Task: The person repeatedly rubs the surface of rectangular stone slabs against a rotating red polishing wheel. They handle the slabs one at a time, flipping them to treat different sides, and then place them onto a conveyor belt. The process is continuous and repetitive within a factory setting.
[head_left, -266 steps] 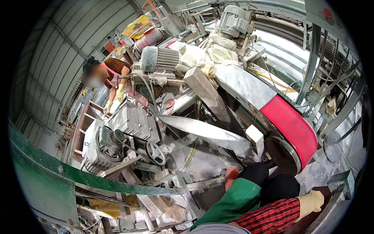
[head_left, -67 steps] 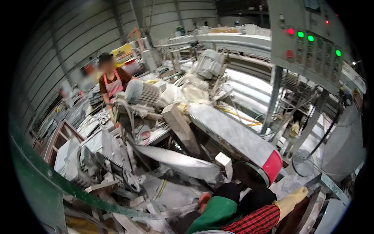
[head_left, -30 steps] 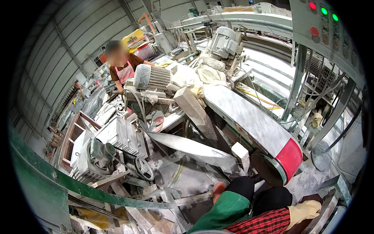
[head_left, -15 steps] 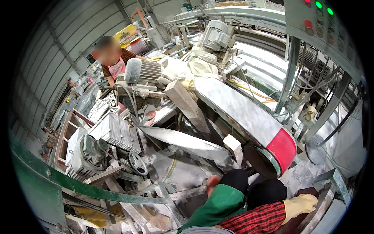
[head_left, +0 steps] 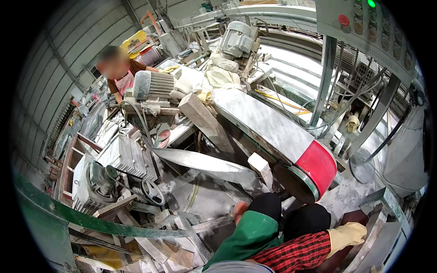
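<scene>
My right hand [head_left: 348, 235], in a cream glove below a red-and-black plaid sleeve [head_left: 296, 252], reaches out at the lower right. Its fingers look curled together; what they hold, if anything, is hidden. Under and beside the glove are a dark red-brown surface [head_left: 354, 217] and the edge of a pale board [head_left: 371, 234]. My left hand does not show. A green apron [head_left: 241, 239] covers my lap, with my dark-clothed knees at its upper edge. A small reddish rounded thing [head_left: 240, 210] by the left knee is too unclear to name.
A long belt machine [head_left: 261, 120] with a red end [head_left: 317, 169] stands ahead. Left of it are a pale pointed slab [head_left: 205, 164], timbers and a dusty motor [head_left: 154, 85]. Another person [head_left: 119, 82] works at far left. A control panel [head_left: 368, 29] hangs upper right; a green rail [head_left: 109, 226] curves lower left.
The whole view has shifted, so the machine and surroundings sit further left in the picture. My right glove stays at the same board edge.
</scene>
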A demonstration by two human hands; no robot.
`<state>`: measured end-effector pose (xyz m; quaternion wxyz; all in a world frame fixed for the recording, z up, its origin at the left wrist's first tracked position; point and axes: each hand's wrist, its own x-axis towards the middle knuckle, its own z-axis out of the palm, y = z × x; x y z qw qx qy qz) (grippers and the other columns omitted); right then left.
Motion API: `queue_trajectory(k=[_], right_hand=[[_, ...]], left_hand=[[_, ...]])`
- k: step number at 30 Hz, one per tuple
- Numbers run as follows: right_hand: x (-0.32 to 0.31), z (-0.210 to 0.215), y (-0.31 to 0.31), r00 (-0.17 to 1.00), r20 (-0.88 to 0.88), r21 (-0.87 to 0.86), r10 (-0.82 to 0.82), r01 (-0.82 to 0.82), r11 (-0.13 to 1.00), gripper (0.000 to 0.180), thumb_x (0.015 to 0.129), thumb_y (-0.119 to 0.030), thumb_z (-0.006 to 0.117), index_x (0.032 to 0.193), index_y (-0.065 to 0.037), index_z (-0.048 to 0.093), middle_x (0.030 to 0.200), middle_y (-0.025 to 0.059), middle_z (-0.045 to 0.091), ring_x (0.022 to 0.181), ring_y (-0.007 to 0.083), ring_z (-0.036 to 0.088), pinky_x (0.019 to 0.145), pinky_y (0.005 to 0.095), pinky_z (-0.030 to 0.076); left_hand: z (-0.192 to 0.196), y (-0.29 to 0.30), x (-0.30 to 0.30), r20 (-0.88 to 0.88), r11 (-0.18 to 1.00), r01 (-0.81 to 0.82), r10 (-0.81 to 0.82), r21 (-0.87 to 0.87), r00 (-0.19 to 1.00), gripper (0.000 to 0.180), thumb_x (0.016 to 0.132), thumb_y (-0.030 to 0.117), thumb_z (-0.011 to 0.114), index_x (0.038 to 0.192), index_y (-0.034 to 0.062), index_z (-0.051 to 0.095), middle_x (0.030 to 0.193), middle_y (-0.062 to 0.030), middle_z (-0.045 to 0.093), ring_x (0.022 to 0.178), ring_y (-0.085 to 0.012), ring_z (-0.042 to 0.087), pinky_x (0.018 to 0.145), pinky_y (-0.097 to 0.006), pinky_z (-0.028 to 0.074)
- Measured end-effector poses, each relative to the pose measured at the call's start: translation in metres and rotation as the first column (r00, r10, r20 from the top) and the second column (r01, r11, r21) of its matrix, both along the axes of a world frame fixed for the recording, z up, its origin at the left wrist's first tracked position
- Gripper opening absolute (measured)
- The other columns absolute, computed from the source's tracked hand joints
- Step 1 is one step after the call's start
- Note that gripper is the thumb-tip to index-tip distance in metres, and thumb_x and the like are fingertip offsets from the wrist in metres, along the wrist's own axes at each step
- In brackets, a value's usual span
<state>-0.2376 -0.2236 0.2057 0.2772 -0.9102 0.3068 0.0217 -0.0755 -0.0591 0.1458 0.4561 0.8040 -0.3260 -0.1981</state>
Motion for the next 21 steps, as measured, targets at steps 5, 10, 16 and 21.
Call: queue_trajectory(k=[5,10,16,21], right_hand=[[0.003,0.017,-0.005,0.992,0.095,0.163,-0.086,0.07,0.984,0.059,0.091,-0.04,0.06,0.134,-0.001,0.049,0.132,0.0237,0.05,0.118,0.0364,0.05,0.101,0.0463,0.04],[0.003,0.032,-0.007,0.976,0.147,0.278,-0.159,0.114,0.954,0.06,0.09,-0.042,0.061,0.134,-0.002,0.05,0.131,0.0233,0.052,0.117,0.0366,0.051,0.1,0.0471,0.042],[-0.001,0.031,-0.004,0.946,0.265,0.27,-0.189,0.115,0.956,0.057,0.084,-0.028,0.072,0.129,0.002,0.053,0.128,0.0225,0.055,0.113,0.0307,0.054,0.098,0.0418,0.044],[-0.001,0.04,0.002,0.976,0.216,0.032,-0.035,0.029,0.999,0.054,0.084,-0.029,0.072,0.126,0.001,0.056,0.126,0.0212,0.057,0.111,0.031,0.055,0.098,0.0398,0.044]], left_hand=[[0.008,0.003,-0.002,0.005,0.999,0.007,-0.008,0.051,1.0,0.023,0.074,0.026,0.065,0.085,0.0068,0.068,0.094,-0.0127,0.066,0.091,-0.0335,0.064,0.077,-0.045,0.052],[-0.002,0.002,0.001,-0.016,1.0,-0.002,0.002,0.011,1.0,0.022,0.073,0.026,0.066,0.085,0.0069,0.068,0.088,-0.0137,0.066,0.088,-0.0336,0.065,0.075,-0.045,0.051],[0.005,0.009,0.002,-0.009,0.999,0.003,-0.002,0.046,1.0,0.023,0.075,0.026,0.064,0.088,0.0077,0.07,0.091,-0.0139,0.067,0.088,-0.0335,0.066,0.075,-0.045,0.053],[-0.001,-0.006,-0.001,0.032,0.994,0.022,-0.026,0.107,0.999,0.025,0.076,0.029,0.064,0.086,0.0084,0.072,0.087,-0.0165,0.068,0.084,-0.0355,0.067,0.074,-0.044,0.054]])
